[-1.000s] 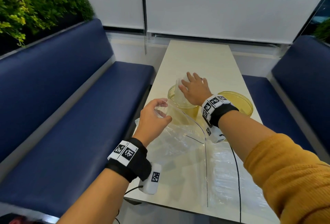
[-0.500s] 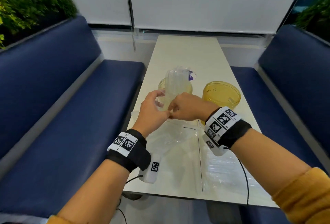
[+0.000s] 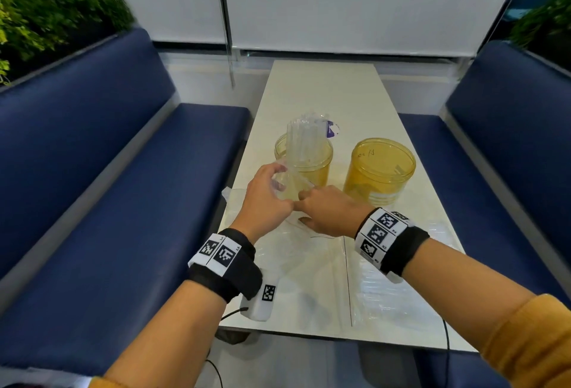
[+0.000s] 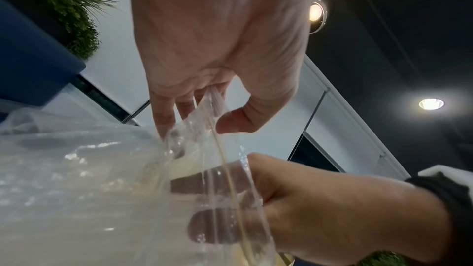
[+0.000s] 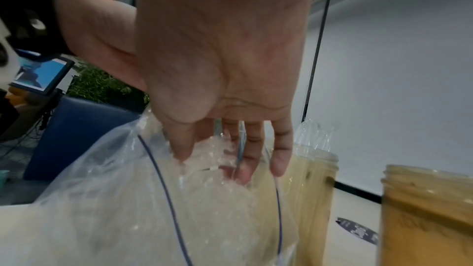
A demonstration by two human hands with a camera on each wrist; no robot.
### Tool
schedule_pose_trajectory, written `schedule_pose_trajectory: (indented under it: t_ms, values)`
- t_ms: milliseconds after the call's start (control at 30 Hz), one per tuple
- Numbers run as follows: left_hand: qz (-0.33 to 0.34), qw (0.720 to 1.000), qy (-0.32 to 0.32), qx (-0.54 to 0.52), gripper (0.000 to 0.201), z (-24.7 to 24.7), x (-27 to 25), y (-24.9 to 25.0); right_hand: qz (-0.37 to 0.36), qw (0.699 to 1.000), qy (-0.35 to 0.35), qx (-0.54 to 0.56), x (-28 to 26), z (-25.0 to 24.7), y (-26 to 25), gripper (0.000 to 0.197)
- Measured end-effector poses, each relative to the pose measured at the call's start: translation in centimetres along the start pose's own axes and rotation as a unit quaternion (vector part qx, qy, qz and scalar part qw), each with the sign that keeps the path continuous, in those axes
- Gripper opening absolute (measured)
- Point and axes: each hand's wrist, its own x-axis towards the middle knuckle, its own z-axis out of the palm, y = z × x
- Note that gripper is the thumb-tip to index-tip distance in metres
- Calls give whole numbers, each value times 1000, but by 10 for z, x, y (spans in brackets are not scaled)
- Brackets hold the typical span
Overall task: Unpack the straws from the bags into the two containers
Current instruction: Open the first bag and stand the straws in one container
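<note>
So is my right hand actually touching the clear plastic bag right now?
Touching. In the left wrist view the right hand has its fingers curled round the clear bag's open edge, seen through the film.

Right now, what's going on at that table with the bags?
A person is working at the mouth of a clear plastic bag with both hands. The left hand pinches one edge and the right hand holds the other. A bundle of clear straws already stands in the left container; the right container looks nearly empty.
</note>
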Motion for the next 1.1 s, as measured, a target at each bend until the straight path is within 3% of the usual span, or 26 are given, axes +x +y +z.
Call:
schedule_pose_trajectory:
  t_ms: [133,300,400,500,633,767,833,967,1100]
  values:
    - [-14,999,-13,-27,66,-2,1,-2,-3,1000,-20,-13,-2,6,-2,57]
    - [-17,999,-19,-28,67,2,0,-5,5,999,-39,-12,4,11,-5,48]
    - [-4,1000,-7,-25,66,2,1,-6,14,999,-24,45,8,8,1,43]
    - [11,1000,-13,-12,65,2,1,-5,26,992,-53,112,10,-4,9,48]
    - [23,999,-14,29,87,7,-1,-6,43,978,-87,184,4,-42,20,49]
    - [27,997,20,65,88,12,2,-14,59,958,-72,270,-7,-80,27,46]
    - [33,995,50,75,82,15,3,-14,76,948,-46,305,-9,-92,30,40]
    - [54,988,111,91,34,19,8,-10,95,921,67,371,-10,-107,26,20]
    - [67,989,116,61,31,22,16,-6,118,872,210,426,-1,-97,17,31]
